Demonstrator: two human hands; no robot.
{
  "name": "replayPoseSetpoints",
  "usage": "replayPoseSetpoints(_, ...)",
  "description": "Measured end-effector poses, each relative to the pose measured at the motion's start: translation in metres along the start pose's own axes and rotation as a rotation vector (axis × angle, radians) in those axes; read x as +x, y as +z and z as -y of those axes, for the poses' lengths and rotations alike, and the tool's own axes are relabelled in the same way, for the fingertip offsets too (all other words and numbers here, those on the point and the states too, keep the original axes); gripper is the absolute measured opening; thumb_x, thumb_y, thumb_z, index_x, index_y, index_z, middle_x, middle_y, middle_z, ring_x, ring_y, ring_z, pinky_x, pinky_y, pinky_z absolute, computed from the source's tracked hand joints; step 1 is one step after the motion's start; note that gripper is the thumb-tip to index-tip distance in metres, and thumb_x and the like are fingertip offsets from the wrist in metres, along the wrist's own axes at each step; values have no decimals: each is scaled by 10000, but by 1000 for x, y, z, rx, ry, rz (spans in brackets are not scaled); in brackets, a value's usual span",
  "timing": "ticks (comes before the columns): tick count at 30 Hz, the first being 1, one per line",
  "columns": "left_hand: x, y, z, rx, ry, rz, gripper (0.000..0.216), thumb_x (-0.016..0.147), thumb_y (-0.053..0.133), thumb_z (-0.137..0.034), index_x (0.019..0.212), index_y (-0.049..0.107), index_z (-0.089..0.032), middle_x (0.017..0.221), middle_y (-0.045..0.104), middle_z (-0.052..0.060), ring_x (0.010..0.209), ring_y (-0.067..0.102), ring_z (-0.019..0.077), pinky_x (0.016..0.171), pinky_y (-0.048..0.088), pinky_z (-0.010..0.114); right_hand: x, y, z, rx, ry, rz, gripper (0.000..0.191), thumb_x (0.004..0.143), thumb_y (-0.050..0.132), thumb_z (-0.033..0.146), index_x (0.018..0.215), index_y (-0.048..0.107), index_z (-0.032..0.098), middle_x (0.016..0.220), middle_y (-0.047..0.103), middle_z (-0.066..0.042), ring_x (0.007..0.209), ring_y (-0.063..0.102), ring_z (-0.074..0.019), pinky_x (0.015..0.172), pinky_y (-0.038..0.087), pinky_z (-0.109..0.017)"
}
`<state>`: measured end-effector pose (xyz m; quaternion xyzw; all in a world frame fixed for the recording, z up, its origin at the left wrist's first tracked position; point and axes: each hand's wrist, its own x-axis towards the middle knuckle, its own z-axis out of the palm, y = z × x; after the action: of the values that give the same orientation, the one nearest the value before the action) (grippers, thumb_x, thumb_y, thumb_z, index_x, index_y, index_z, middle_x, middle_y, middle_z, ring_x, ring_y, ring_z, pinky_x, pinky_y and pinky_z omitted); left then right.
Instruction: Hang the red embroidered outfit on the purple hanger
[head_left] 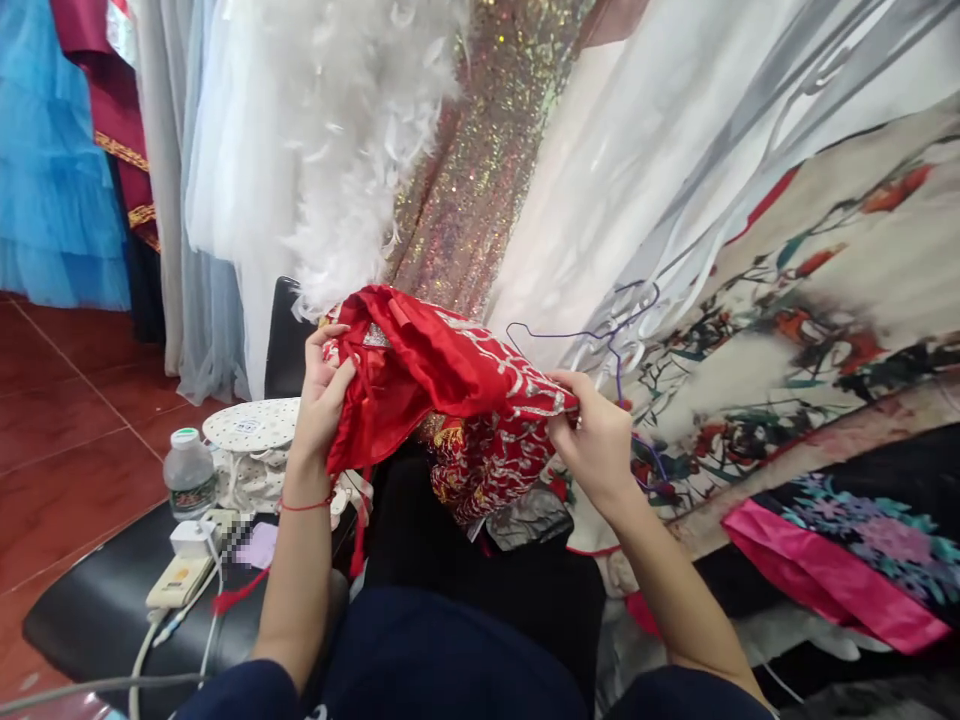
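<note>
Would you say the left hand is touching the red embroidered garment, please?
Touching. The head view shows the left hand with its fingers curled around the edge of the red embroidered garment.

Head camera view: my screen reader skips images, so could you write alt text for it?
Two bare hands, left hand and right hand, pinch a red embroidered garment stretched between them. Hanging dresses fill the background; a water bottle stands on a black seat at lower left.
</note>
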<state>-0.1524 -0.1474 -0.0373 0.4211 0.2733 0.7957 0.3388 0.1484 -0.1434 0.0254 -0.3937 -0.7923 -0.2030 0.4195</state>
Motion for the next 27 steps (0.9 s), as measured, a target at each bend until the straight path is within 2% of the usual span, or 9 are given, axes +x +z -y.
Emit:
replayPoseSetpoints(2, 0, 6, 0, 129, 16, 71, 275, 851, 686, -303, 1118, 622, -302, 883, 643, 16, 742, 598, 167, 688, 504, 250, -16, -1, -19, -23, 92, 29, 337, 819, 531, 238, 1142, 628, 259, 948, 784, -53, 732, 737, -241, 659, 543, -326)
replayPoseSetpoints(4, 0, 16, 9, 277, 38, 149, 32, 834, 645, -256, 853, 664, -240, 781, 603, 24, 717, 547, 166, 689, 467, 256, -27, 3, -43, -72, 199, 64, 331, 813, 561, 296, 1134, 626, 245, 872, 775, -58, 727, 738, -266, 648, 534, -334)
replayPoseSetpoints(7, -2, 37, 30, 396, 58, 286, 180, 793, 556, -211, 613, 562, -208, 623, 493, 11, 597, 426, 148, 608, 373, 273, -38, 12, -81, -135, 309, 138, 382, 803, 571, 318, 1164, 616, 199, 798, 758, -67, 714, 736, -286, 638, 527, -340)
replayPoseSetpoints(11, -12, 70, 59, 462, 29, 557, 177, 798, 482, -194, 624, 502, -212, 596, 445, -14, 554, 359, 136, 570, 295, 279, -63, 19, -112, -46, 176, 306, 524, 865, 547, 328, 1353, 521, 140, 1078, 770, -135, 744, 739, -241, 683, 555, -331)
replayPoseSetpoints(17, -12, 111, 93, 569, 13, 812, 162, 836, 444, -185, 676, 447, -212, 616, 408, -33, 573, 340, 130, 597, 282, 282, -90, 16, -117, -194, 47, 587, 625, 924, 539, 253, 1530, 403, 180, 1250, 714, -145, 801, 739, -240, 656, 523, -313)
replayPoseSetpoints(20, 2, 126, 110, 590, 85, 817, 167, 882, 414, -178, 729, 473, -209, 662, 443, -25, 603, 373, 132, 628, 314, 282, -91, 11, -122, -333, 49, 675, 425, 941, 565, 265, 1359, 580, 183, 1247, 696, -166, 816, 731, -248, 635, 497, -308)
replayPoseSetpoints(22, 15, 135, 123, 643, 151, 758, 187, 919, 395, -180, 787, 524, -210, 695, 486, -12, 635, 418, 145, 662, 354, 286, -93, 8, -126, -365, 4, 640, 273, 940, 564, 234, 1187, 653, 159, 1228, 686, -195, 895, 723, -269, 643, 500, -313)
replayPoseSetpoints(25, 35, 149, 145, 889, 313, 609, 245, 922, 415, -146, 765, 590, -213, 732, 527, 31, 753, 500, 195, 756, 411, 322, -101, 3, -126, -220, -267, 482, 139, 911, 555, 165, 999, 660, 141, 1305, 642, -239, 1199, 626, -338, 849, 542, -404)
replayPoseSetpoints(27, 47, 160, 160, 1079, 382, 517, 287, 896, 439, -108, 685, 601, -214, 765, 541, 63, 847, 530, 232, 804, 429, 352, -106, -2, -122, -44, -461, 418, 102, 897, 558, 149, 949, 645, 151, 1270, 664, -216, 1305, 548, -336, 1009, 492, -457)
